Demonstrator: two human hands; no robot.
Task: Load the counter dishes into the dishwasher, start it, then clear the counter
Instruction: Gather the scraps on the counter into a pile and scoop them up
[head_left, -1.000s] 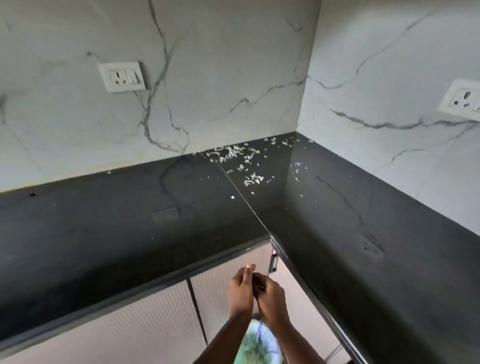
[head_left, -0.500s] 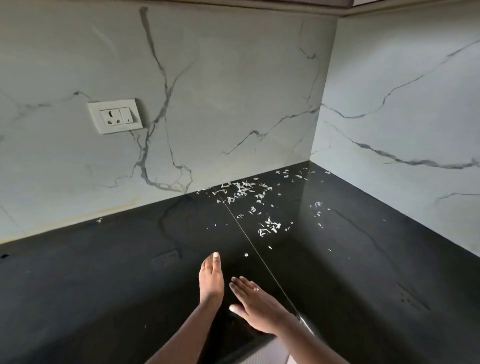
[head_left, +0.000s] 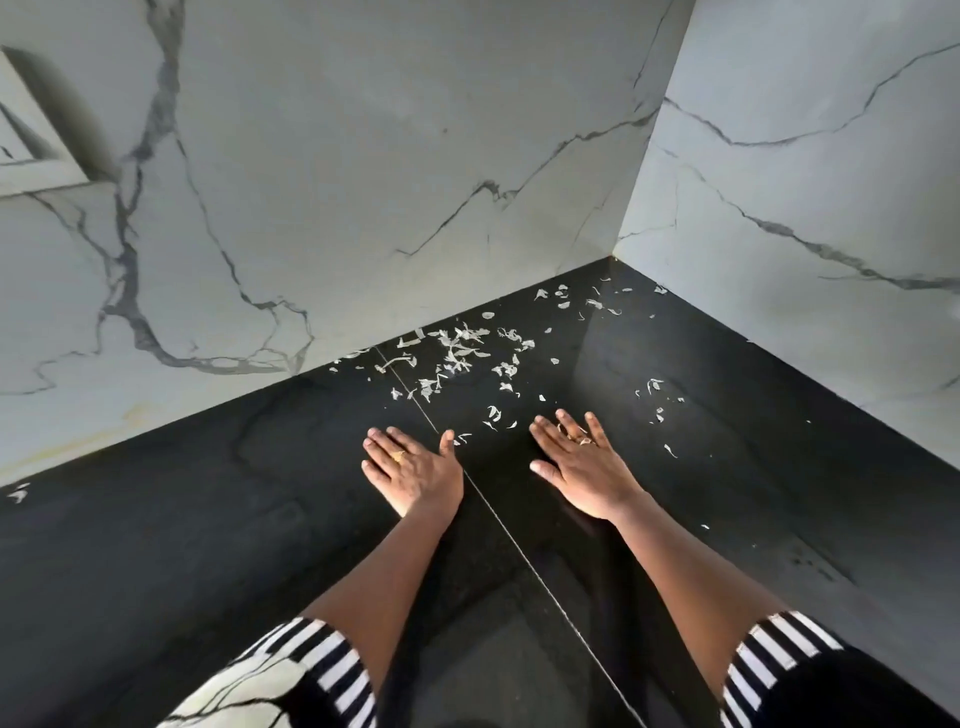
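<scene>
In the head view, your left hand (head_left: 413, 475) and right hand (head_left: 582, 470) lie flat on the black counter (head_left: 208, 519). Their palms are down and the fingers straight and a little spread, one hand on each side of the seam (head_left: 519, 545), holding nothing.

No dishes stand on the part of the counter you see, and the dishwasher is out of view. Loading and starting therefore look done, though nothing here confirms it.

The clearing is what is left. Pale scraps (head_left: 457, 353) lie scattered in the corner just beyond your hands, up to the marble wall (head_left: 363, 156). A few more sit off to the right and at the far left edge.
</scene>
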